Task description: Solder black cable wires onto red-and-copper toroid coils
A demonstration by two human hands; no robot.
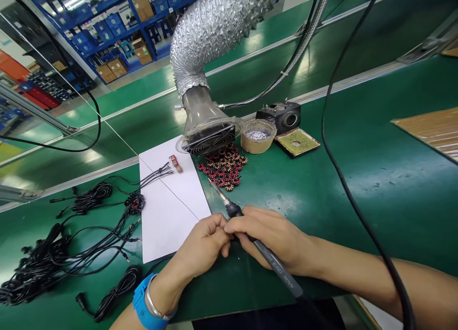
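On the table [393, 225], cables [46, 263] lie left of the paper sheet [168, 220], some ends reaching onto it. Right of the sheet, between the extractor hood [200, 105] and the soldering iron [274, 260], lies the ring pile [223, 170]. Beyond it, rightward, come the tub [255, 147], the sponge [302, 141] before the holder [282, 116], then cardboard [436, 129].

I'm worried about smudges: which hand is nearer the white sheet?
Left. The left hand is at the lower right of the white sheet; the right hand is farther right.

On the green bench [296, 196]: black cables [53, 258], 1 white sheet [164, 215], ring coils [227, 170], 1 round tub [255, 146], 1 yellow sponge tray [304, 151].
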